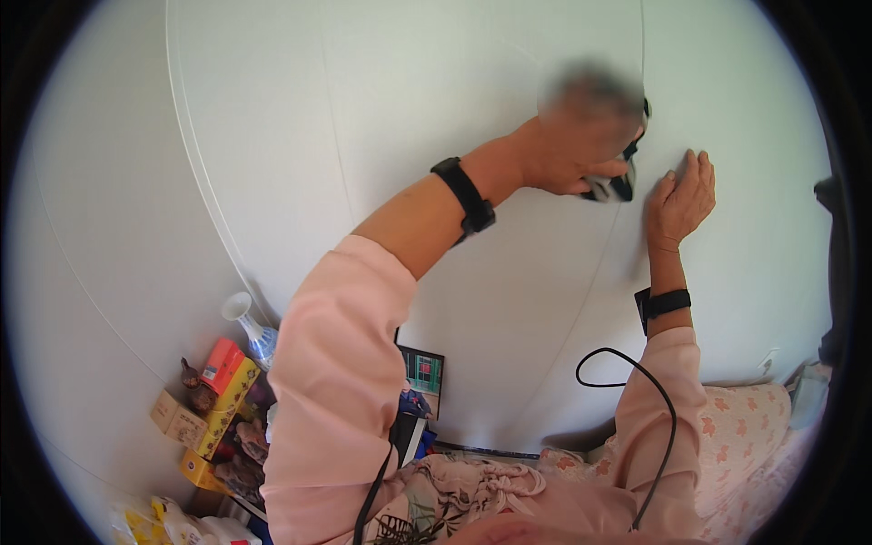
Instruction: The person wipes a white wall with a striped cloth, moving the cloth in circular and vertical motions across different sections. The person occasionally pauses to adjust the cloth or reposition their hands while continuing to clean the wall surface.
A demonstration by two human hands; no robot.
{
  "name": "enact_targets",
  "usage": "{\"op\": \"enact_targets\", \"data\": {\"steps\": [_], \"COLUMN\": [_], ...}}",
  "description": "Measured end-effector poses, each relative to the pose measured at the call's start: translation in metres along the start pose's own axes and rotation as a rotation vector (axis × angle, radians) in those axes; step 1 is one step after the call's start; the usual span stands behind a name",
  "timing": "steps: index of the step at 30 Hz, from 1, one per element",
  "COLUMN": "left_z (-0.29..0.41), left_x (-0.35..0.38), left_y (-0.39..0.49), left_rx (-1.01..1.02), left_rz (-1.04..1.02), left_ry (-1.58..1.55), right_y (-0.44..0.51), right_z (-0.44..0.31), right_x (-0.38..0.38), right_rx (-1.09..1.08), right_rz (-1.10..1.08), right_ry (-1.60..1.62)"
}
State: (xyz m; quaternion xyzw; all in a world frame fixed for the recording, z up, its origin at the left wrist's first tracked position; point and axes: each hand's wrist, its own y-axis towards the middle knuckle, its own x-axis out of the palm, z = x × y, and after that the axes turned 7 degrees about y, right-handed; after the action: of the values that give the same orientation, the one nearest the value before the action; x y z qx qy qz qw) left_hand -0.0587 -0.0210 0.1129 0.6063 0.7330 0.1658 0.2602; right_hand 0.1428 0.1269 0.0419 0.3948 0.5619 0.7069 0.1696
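High on the white wall panel [477,286], my left hand [586,150] grips a black, white and grey cloth [621,182] against the surface. A round blurred patch covers much of that hand and part of the cloth. To its right, my right hand [683,197] rests with its palm towards the wall, thumb apart from the fingers, holding nothing. Both wrists wear black straps, and the sleeves are pink. A black cable [671,402] loops in front of the right arm.
Low at the left are a blue-and-white vase [262,340], a red box [223,364], yellow boxes [231,409] and a cardboard box [178,419]. A framed picture [426,381] stands behind the left sleeve. Patterned cushions [746,415] and a wall socket [770,359] lie lower right.
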Motion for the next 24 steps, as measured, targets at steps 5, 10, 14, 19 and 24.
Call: {"op": "enact_targets", "data": {"steps": [5,10,14,19,24], "left_z": [-0.065,-0.165,-0.218,-0.18,-0.127], "left_x": [-0.009,-0.048,-0.069,-0.072,-0.061], "left_y": [-0.011,-0.064,-0.176,-0.34,-0.407], "left_rx": [0.01,-0.383,-0.567,-0.982,-1.527], "left_rz": [0.023,0.173,0.411,0.54,0.983], "left_ry": [0.172,0.326,0.318,0.279,-0.249], "right_y": [-0.001,-0.001,-0.001,-0.002,-0.003], "right_z": [-0.002,-0.001,-0.002,-0.003,-0.001], "right_x": [0.003,0.004,0.005,0.007,0.008], "right_rx": [-0.019,-0.023,-0.039,-0.013,-0.036], "right_rz": [0.003,-0.007,-0.025,-0.067,-0.044], "right_ry": [-0.045,-0.066,-0.09,-0.099,-0.09]}}
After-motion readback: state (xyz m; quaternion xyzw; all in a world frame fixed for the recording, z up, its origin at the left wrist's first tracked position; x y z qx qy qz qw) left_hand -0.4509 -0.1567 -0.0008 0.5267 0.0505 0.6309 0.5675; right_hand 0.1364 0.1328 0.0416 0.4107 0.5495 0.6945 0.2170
